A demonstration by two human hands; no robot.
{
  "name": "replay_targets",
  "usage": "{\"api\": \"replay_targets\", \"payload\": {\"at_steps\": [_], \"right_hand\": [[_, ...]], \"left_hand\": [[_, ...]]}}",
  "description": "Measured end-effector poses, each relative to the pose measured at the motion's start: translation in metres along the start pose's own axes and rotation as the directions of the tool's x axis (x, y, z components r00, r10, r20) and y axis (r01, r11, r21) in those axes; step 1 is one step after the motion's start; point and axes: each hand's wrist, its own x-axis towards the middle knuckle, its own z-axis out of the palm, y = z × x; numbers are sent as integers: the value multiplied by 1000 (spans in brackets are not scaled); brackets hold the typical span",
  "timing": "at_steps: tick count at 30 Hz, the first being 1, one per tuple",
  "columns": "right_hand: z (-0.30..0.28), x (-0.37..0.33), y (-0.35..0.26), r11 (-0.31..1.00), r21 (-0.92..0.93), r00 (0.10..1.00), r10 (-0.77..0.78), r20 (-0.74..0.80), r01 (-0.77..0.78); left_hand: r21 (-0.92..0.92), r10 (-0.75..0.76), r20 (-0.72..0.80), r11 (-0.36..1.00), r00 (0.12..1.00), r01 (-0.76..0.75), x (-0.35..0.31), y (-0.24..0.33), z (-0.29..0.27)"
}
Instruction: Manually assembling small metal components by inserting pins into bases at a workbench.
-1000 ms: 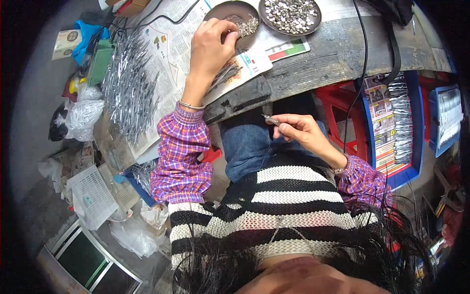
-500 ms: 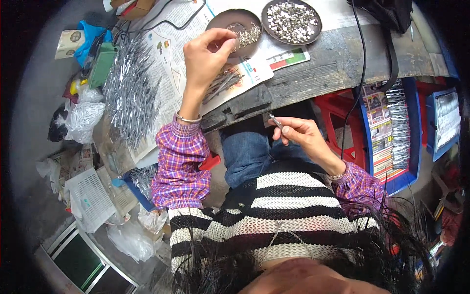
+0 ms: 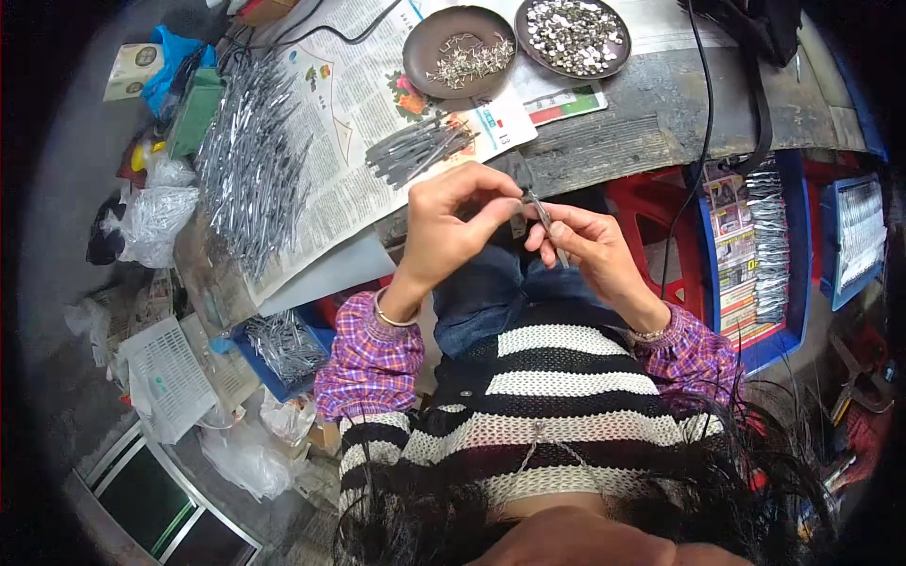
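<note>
My right hand [image 3: 596, 247] grips a slim grey metal tool part [image 3: 549, 223] between thumb and fingers, its tip pointing up and away. My left hand [image 3: 461, 219] has thumb and forefinger pinched together right at that tip; whatever lies between them is too small to make out. Both hands are in front of the table's near edge, over my lap. Beyond them, a brown plate [image 3: 415, 58] bears a heap of small thin metal pins [image 3: 472, 64]. A second dark plate [image 3: 618, 66] is covered with small shiny silver pieces [image 3: 571, 36].
On the newspaper [image 3: 330, 174] lie a short row of grey metal parts [image 3: 420, 146] and a large pile of similar parts [image 3: 247, 165]. Blue trays [image 3: 802, 274] with silver pieces stand at the right, below the table. A black cable [image 3: 706, 113] hangs over the table edge.
My left hand has come back from the pin plate, down and right, to the tip of the metal part. My right hand stays nearly in place, with the part now more upright.
</note>
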Motion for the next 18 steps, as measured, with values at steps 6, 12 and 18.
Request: {"api": "replay_targets", "payload": {"at_steps": [6,12,18], "right_hand": [[5,-3,2,1000,10,1000,2,-7,-2],[7,-4,5,1000,-3,1000,14,-18,-14],[6,-4,6,1000,-7,1000,7,-20,-7]], "left_hand": [[140,190,-44,973,981,-182,-3,6,8],[260,310,-38,921,950,-290,-6,0,11],[421,421,-26,827,907,-372,-7,1,12]]}}
